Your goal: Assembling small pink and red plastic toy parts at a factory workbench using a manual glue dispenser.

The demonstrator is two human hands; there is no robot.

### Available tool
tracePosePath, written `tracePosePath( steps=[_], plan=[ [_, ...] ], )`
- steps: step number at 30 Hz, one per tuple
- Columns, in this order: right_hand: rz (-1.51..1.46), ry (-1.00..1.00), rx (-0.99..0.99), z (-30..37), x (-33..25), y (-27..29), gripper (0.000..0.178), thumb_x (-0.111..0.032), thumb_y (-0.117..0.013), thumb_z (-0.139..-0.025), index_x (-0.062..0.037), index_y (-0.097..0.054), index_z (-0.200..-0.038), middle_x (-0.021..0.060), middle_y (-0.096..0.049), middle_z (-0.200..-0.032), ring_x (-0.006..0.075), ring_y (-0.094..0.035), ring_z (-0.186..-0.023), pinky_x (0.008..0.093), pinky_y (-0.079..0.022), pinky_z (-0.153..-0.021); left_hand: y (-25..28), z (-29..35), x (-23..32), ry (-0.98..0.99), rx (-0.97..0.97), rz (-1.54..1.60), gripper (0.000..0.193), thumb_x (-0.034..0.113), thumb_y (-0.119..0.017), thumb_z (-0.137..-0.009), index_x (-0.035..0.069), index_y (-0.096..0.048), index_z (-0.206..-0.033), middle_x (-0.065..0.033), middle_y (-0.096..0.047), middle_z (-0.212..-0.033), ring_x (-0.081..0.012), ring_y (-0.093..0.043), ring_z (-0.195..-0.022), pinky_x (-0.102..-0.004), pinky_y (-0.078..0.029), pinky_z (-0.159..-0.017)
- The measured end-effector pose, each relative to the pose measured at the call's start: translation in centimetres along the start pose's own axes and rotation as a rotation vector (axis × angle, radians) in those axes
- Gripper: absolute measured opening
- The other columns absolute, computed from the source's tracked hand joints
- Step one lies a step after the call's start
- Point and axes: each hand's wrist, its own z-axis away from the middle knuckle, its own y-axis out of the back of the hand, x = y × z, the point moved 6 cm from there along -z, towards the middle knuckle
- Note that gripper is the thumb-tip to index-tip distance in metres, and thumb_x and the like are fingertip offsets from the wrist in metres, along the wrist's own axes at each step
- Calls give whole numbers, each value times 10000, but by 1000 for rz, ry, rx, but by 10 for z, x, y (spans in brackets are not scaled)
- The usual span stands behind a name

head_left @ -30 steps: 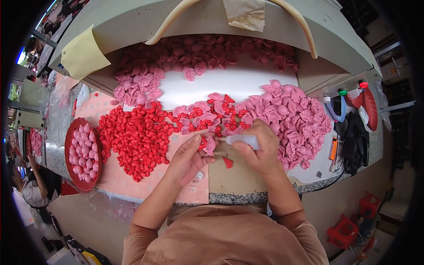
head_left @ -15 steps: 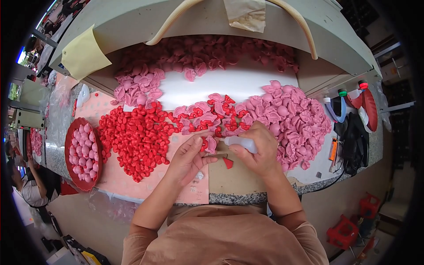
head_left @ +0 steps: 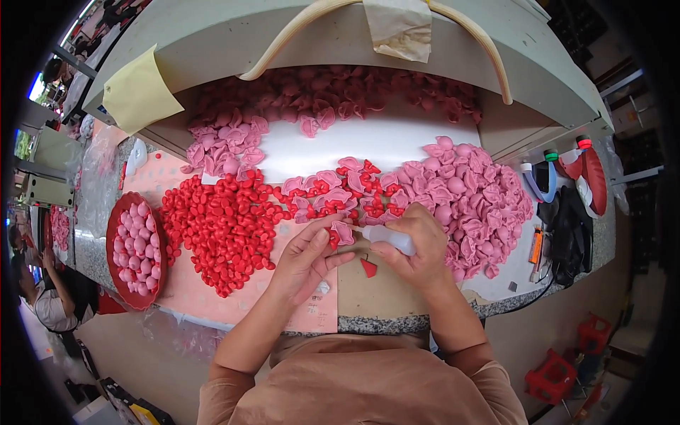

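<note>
Holding: left hand [head_left: 300, 263] is pinching pink-and-red piece [head_left: 343, 233]; right hand [head_left: 423, 249] is gripping bottle [head_left: 392, 239]; oversqueezing could be risking drips.

In front of me, grey hood [head_left: 205, 53]; pale yellow paper [head_left: 142, 93] hanging at its left, stained tan paper [head_left: 398, 34] at its top middle, beige cord [head_left: 503, 85] curving down either side. On right of my speckled stone bench [head_left: 382, 324]: black bundle [head_left: 570, 237], orange tool [head_left: 536, 244] just beside it, small dark square [head_left: 513, 286] near edge. Crumpled clear plastic [head_left: 95, 184] to my far left; seated-height co-worker [head_left: 53, 304] past it, light top. On floor [head_left: 499, 347] to my right, 2 red stools [head_left: 551, 375].
</note>
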Motion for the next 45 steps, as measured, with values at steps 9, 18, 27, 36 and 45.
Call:
tracePosePath(
  steps=[9,18,27,36,45],
  plan=[
    [-46,-3,33,1,2,-1,334,-281,-735,-732,-16,-563,-840,89,-512,-662,198,-485,-557,288,-378,-485,2,1,0,7,-13,13,404,201,-468,-936,28,-410,-1296,-84,-509,-1184,-225,-559,-1051,-369,-491,-894],
    [-60,-19,31,1,1,0,336,-281,-739,-730,-14,-567,-840,90,-514,-676,199,-492,-566,287,-384,-497,0,3,1,19,7,10,403,196,-471,-935,32,-410,-1298,-49,-494,-1102,-172,-551,-972,-365,-490,-898],
    [-4,-8,25,1,1,1,341,-268,-759,-707,-17,-574,-845,88,-523,-702,202,-497,-576,294,-394,-496,7,0,3,-45,14,-31,364,160,-477,-934,56,-443,-1281,-62,-493,-1241,-138,-575,-928,-319,-499,-844],
    [33,27,28,3,-1,-1,359,-266,-775,-684,-23,-573,-854,87,-517,-709,207,-491,-568,296,-391,-485,7,2,4,-76,-2,29,404,109,-493,-919,60,-402,-1309,-74,-467,-1291,-174,-568,-1023,-313,-484,-882],
    [39,40,29,3,-2,0,371,-247,-786,-668,-23,-570,-869,88,-516,-724,209,-494,-569,299,-395,-482,6,0,4,-84,-6,8,466,99,-485,-918,72,-326,-1355,-95,-473,-1255,-266,-518,-1120,-342,-475,-927]
  ],
)
